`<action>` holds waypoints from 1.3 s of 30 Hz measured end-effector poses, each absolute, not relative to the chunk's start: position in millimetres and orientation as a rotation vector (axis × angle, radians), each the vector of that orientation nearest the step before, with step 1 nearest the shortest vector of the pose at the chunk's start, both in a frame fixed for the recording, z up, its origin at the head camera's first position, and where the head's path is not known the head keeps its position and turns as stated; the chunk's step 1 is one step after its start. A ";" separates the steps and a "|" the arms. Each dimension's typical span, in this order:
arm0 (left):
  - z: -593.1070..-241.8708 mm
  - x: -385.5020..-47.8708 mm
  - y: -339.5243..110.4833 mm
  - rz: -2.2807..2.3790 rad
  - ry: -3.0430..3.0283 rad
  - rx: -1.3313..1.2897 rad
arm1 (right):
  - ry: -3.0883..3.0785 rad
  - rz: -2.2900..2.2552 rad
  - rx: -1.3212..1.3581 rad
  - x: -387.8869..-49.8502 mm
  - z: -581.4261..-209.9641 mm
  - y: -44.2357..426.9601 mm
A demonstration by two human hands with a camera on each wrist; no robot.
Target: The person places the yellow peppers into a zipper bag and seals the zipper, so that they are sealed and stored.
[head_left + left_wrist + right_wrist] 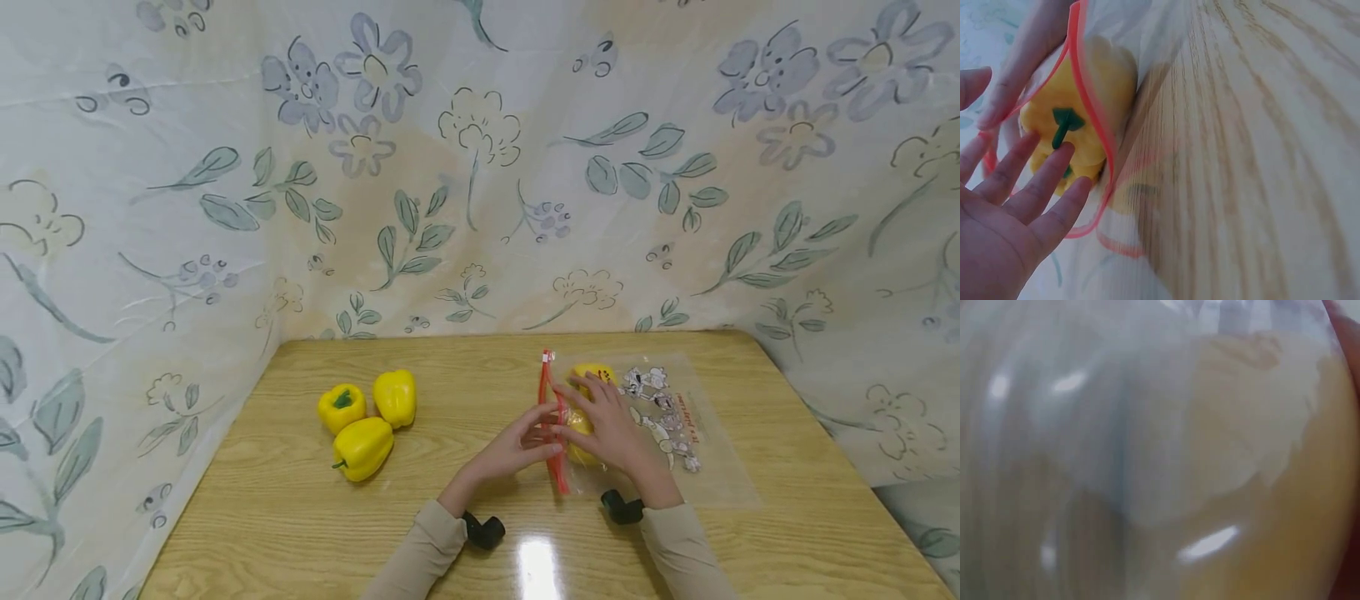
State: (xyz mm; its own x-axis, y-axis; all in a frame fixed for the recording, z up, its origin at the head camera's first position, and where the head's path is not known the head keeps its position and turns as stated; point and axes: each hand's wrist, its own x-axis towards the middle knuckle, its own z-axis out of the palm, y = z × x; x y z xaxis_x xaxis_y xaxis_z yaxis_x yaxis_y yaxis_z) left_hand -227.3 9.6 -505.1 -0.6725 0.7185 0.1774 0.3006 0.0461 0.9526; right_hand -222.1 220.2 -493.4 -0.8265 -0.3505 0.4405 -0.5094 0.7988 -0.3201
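A clear zip bag with a red zip edge and printed cartoon figures lies on the table. Inside it are yellow bell peppers; in the left wrist view two green stems face the bag's gaping mouth. My left hand is at that mouth, fingers extended and spread, fingertips by the pepper stems. Over the bag's top near the zip edge rests my right hand, its fingers stretched out. The right wrist view is blurred and filled by shiny plastic with yellow behind it.
On the left of the wooden table three loose yellow bell peppers sit in a cluster. A flower-patterned cloth hangs behind the table and along its sides. Black wrist-worn devices are near both cuffs.
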 end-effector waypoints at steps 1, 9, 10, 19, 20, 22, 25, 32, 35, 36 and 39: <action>-505.0 -227.2 9.8 1.659 1.985 1.029 | -2.627 0.617 0.654 -222.2 -493.3 220.2; -494.4 -221.4 8.3 1.650 1.957 1.033 | -2.642 0.616 0.635 -221.4 -494.1 220.0; -497.8 -222.6 7.5 1.643 1.974 1.037 | -2.645 0.616 0.633 -221.3 -493.6 219.8; -495.3 -222.7 -11.1 1.419 2.281 1.082 | -2.662 0.590 0.622 -221.1 -490.7 218.8; -493.5 -222.5 -14.1 1.384 2.322 1.087 | -2.660 0.592 0.622 -221.1 -490.7 218.8; -489.8 -222.5 -20.6 1.332 2.387 1.069 | -2.654 0.593 0.625 -221.5 -491.0 219.0; -483.3 -224.4 -30.5 1.308 2.436 1.036 | -2.648 0.593 0.629 -222.0 -491.7 219.5; -469.3 -230.7 -53.3 1.307 2.479 1.018 | -2.646 0.609 0.626 -221.9 -492.4 220.4; -463.7 -232.1 -63.2 1.281 2.511 1.032 | -2.636 0.627 0.636 -221.6 -492.4 220.3; -461.5 -232.4 -66.5 1.275 2.517 1.041 | -2.633 0.629 0.637 -221.6 -492.3 220.1; -455.7 -233.8 -78.1 1.227 2.544 1.033 | -2.633 0.624 0.633 -221.7 -492.6 219.3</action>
State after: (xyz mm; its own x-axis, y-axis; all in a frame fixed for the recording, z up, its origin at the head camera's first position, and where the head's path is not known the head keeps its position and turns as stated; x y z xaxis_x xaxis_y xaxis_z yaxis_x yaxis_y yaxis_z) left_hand -233.8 -78.1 -455.7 -0.7561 0.6330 0.1660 0.5240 0.4336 0.7331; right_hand -221.7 219.3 -492.6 -0.8345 -0.3381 0.4350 -0.4974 0.8020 -0.3309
